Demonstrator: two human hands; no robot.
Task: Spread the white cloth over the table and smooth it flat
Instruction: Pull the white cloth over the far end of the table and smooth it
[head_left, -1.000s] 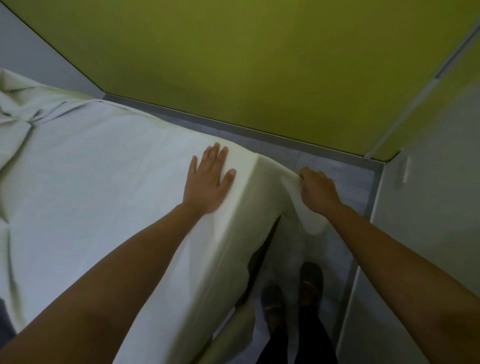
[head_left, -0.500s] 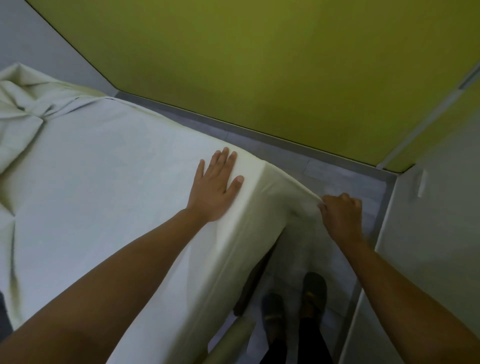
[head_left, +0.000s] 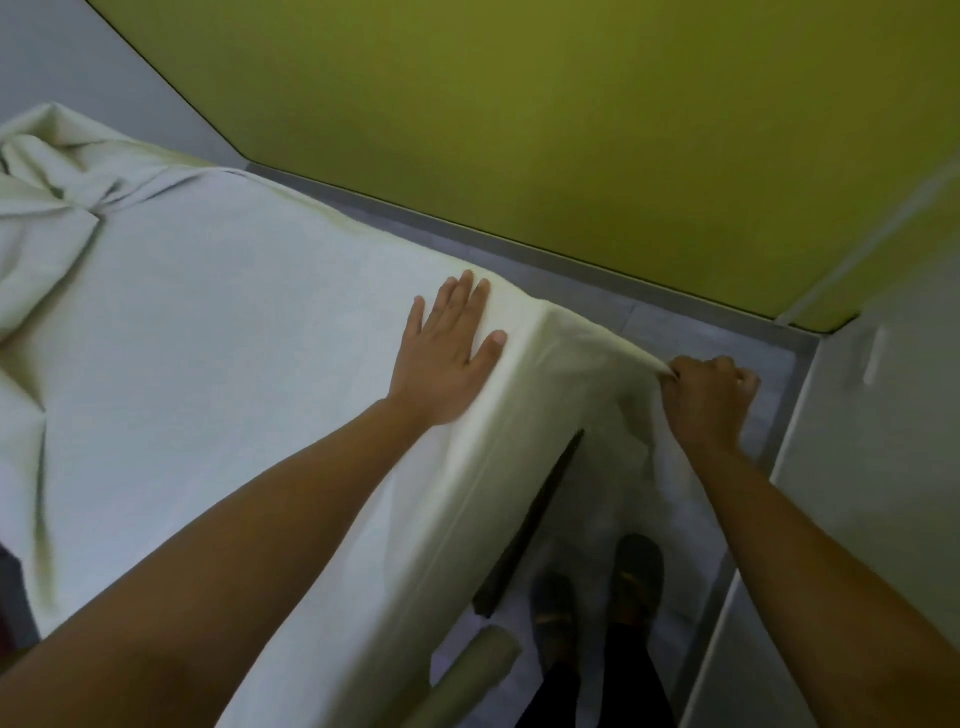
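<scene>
- My left hand (head_left: 447, 358) lies flat on the white cloth (head_left: 208, 338), fingers straight and together, thumb out. The palm presses the cloth down just inside the right far corner of the worktop.
- My right hand (head_left: 706, 400) is closed in a fist, fingers curled round a pinch of the cloth's edge. It holds that edge out to the right, off the corner and above the floor (head_left: 701, 332), so the fabric runs taut from the corner to my knuckles.
- The cloth covers all of the worktop I can see. The top itself is hidden; only a dark strip (head_left: 535, 519) shows under the overhang on the near right, and I take it for the worktop's edge or a leg.
- Done, as I judge it: the cloth is laid over the top, and the middle stretch around my left hand looks flat and smooth.
- Left to do: a bunched heap of folds (head_left: 47, 197) sits at the far left, and long creases run down the left side. The overhang under my right hand hangs in loose ripples.
- I would call this somewhat past halfway: the right end is nearly squared and the left end needs pulling out and smoothing.
- My shoes (head_left: 639, 571) stand on the floor beside the near right edge, and a pale roll (head_left: 467, 670) lies just beside them, partly under the overhang.
</scene>
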